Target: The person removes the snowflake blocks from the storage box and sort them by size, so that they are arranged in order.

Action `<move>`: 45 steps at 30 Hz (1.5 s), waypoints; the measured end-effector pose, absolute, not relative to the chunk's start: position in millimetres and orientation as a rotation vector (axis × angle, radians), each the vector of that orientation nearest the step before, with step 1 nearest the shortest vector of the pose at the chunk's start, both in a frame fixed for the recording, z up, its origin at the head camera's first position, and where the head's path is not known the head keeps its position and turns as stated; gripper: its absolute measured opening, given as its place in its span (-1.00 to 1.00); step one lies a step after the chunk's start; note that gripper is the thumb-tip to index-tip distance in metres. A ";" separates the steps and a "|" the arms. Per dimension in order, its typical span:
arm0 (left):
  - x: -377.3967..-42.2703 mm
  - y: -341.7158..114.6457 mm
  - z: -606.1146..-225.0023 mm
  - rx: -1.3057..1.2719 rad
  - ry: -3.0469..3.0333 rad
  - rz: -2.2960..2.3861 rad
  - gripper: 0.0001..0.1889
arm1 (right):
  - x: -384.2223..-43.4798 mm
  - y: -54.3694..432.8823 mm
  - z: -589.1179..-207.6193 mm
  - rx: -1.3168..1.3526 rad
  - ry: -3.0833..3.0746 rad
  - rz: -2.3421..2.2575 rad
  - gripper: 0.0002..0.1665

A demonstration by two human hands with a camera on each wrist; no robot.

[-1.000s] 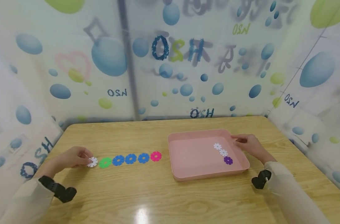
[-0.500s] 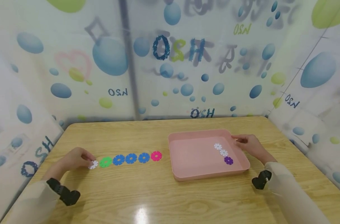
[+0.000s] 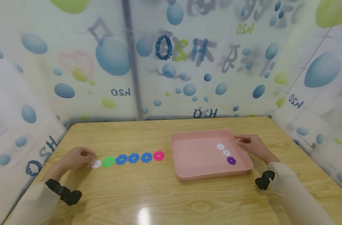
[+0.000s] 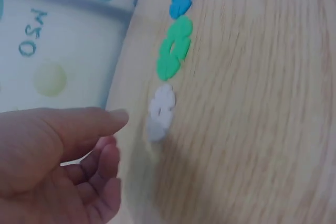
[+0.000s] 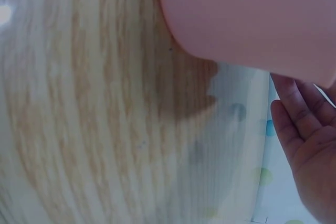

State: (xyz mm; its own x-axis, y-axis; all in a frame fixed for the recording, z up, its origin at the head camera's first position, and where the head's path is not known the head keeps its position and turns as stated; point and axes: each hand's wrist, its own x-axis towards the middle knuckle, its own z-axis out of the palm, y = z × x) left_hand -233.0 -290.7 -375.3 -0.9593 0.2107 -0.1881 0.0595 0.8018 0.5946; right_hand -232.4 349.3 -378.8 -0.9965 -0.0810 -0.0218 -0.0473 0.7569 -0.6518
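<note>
Beside the white snowflake disc at the left end of a row, my left hand hovers with fingers loosely bent. In the left wrist view a gap shows between the thumb and the white disc. A green disc, several blue discs and a pink disc continue the row to the right. My right hand holds the right rim of the pink tray; in the right wrist view its fingertips are hidden behind the tray wall.
Inside the tray, two white discs and a purple disc lie in a slanted line near the right side. The wooden table reaches back to a patterned curtain. Each wrist wears a black camera mount.
My left hand has let go of the white disc, which lies flat by the green one, and the fingers have drawn slightly off it. The right hand stays at the tray rim.
</note>
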 end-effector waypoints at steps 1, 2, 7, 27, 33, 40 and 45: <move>-232.1 -287.6 -373.4 0.224 2.764 0.900 -0.73 | -232.4 349.1 -378.6 -0.102 2.898 -1.069 -0.55; -231.2 -283.3 -370.7 0.245 2.786 0.905 -0.73 | -232.4 348.9 -378.5 -0.099 2.897 -1.065 -0.55; -227.1 -242.0 -351.8 0.423 2.808 1.006 -0.75 | -233.4 347.3 -379.8 -0.097 2.901 -1.057 -0.54; -262.0 -7.3 -344.5 0.888 2.389 0.997 -0.84 | -233.1 350.3 -381.3 -0.078 2.903 -1.058 -0.55; -268.0 38.2 -341.2 0.826 2.346 0.920 -0.85 | -234.3 351.4 -380.9 -0.083 2.899 -1.068 -0.54; -272.2 83.4 -351.0 0.701 2.332 0.936 -0.80 | -233.1 350.2 -379.4 -0.077 2.890 -1.080 -0.53; -274.1 106.1 -358.0 0.624 2.337 0.978 -0.81 | -234.3 349.6 -380.5 -0.070 2.900 -1.065 -0.54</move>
State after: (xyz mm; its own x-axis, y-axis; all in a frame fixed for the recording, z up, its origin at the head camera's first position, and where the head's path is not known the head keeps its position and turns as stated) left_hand -274.1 106.1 -358.0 -0.7548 0.5891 -0.2885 0.2081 0.6322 0.7463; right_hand -234.3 349.6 -380.5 -0.9977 -0.0598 -0.0322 -0.0247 0.7615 -0.6477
